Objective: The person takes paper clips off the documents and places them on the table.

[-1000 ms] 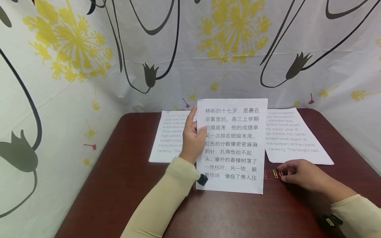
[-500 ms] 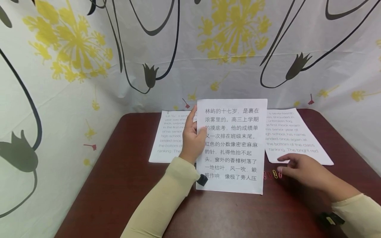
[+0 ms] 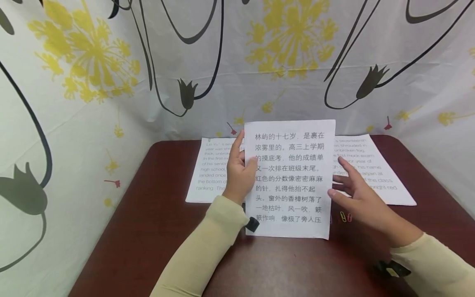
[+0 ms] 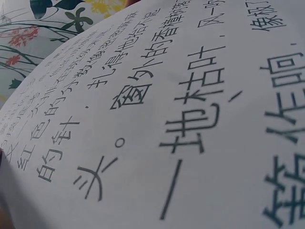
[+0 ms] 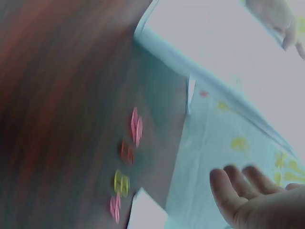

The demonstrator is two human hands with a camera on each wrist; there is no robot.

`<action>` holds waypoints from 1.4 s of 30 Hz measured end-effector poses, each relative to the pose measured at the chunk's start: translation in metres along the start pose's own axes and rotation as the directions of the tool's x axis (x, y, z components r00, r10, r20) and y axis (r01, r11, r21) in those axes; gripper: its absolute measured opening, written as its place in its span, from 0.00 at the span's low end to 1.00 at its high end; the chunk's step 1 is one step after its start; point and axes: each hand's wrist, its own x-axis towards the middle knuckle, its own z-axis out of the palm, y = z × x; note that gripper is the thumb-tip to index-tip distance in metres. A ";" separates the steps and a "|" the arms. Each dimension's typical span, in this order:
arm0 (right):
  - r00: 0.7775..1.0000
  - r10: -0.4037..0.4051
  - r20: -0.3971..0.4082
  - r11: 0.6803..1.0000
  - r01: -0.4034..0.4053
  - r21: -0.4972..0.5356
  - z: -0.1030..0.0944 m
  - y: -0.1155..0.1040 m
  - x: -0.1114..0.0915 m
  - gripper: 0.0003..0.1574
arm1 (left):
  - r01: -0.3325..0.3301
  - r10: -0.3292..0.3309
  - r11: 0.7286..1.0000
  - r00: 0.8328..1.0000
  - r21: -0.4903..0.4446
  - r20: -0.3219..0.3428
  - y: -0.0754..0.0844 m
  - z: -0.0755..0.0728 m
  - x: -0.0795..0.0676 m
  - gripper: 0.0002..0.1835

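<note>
My left hand (image 3: 240, 173) grips a white stack of paper (image 3: 287, 181) by its left edge, thumb on the front and fingers behind. Printed Chinese text faces me, and the stack stands upright over the table. Its page (image 4: 128, 181) fills most of the left wrist view. At the stack's right edge is my right hand (image 3: 365, 200), fingers extended and holding nothing; in the right wrist view a gap separates its fingertips (image 5: 218, 179) from the paper. Below it lie a yellow paper clip (image 3: 343, 217) and a pink paper clip (image 3: 349, 218).
Paper with English text lies on the table behind at left (image 3: 208, 173) and at right (image 3: 371, 165). The right wrist view also shows a red paper clip (image 5: 127, 152) and another pink one (image 5: 136, 126) in the row. A patterned cloth (image 3: 230, 62) hangs behind the dark red table (image 3: 148, 231).
My right hand has left the paper clips and moved up and left to the stack's right edge, its fingers spreading. The stack has shifted slightly upward; my left hand keeps its grip.
</note>
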 end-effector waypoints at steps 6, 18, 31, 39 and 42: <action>1.000 -0.019 0.024 0.986 0.014 0.167 0.016 -0.005 0.001 0.59 | -0.005 0.005 1.000 1.000 -0.006 -0.015 0.002 0.001 0.002 0.47; 0.998 0.013 0.058 0.993 -0.020 0.118 0.028 -0.006 -0.013 0.61 | 0.088 -0.092 0.994 0.993 -0.064 -0.067 0.003 -0.003 0.006 0.45; 0.999 0.036 -0.020 0.992 -0.033 0.125 0.035 -0.009 -0.019 0.58 | 0.132 -0.138 0.984 0.989 -0.117 -0.045 -0.001 -0.003 0.007 0.47; 0.985 0.101 -0.139 0.988 -0.082 0.133 0.037 -0.012 -0.015 0.52 | 0.180 -0.181 0.974 0.984 -0.137 0.007 -0.004 -0.003 0.010 0.49; 0.977 0.133 -0.165 0.985 -0.111 0.136 0.037 -0.013 -0.013 0.50 | 0.194 -0.194 0.970 0.981 -0.145 0.016 -0.005 -0.003 0.010 0.49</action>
